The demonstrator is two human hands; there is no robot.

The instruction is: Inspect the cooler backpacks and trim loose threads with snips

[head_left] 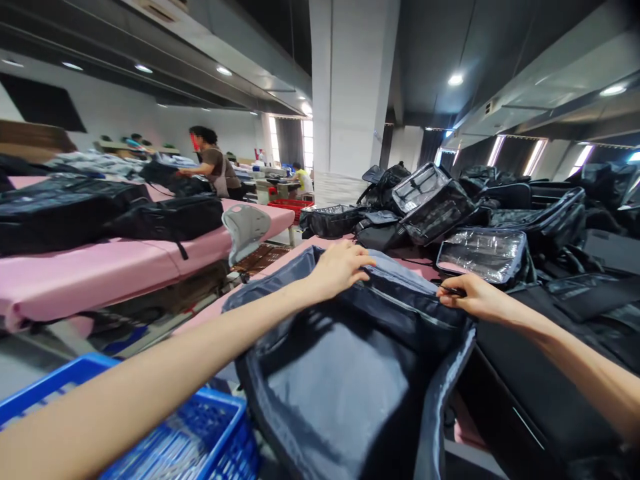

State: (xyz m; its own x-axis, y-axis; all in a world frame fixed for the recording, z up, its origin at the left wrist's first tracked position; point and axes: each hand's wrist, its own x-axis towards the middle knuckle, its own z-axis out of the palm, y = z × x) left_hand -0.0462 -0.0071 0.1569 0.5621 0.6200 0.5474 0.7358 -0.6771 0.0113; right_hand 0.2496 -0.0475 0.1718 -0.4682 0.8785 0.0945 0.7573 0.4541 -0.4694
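A black bag with a grey lining lies wide open in front of me, its inside facing up. My left hand reaches over its far edge, fingers bent down around the fabric near a zipped section. At the far right corner of the bag, my right hand pinches a small black piece; whether this is a zipper pull or a tool I cannot tell. A zipper line runs between the two hands along the far panel.
Black bags with clear plastic windows are heaped ahead and right. A blue crate with plastic-wrapped items stands lower left. Beyond it are a pink-covered table bearing black bags, a grey chair, a pillar and a co-worker.
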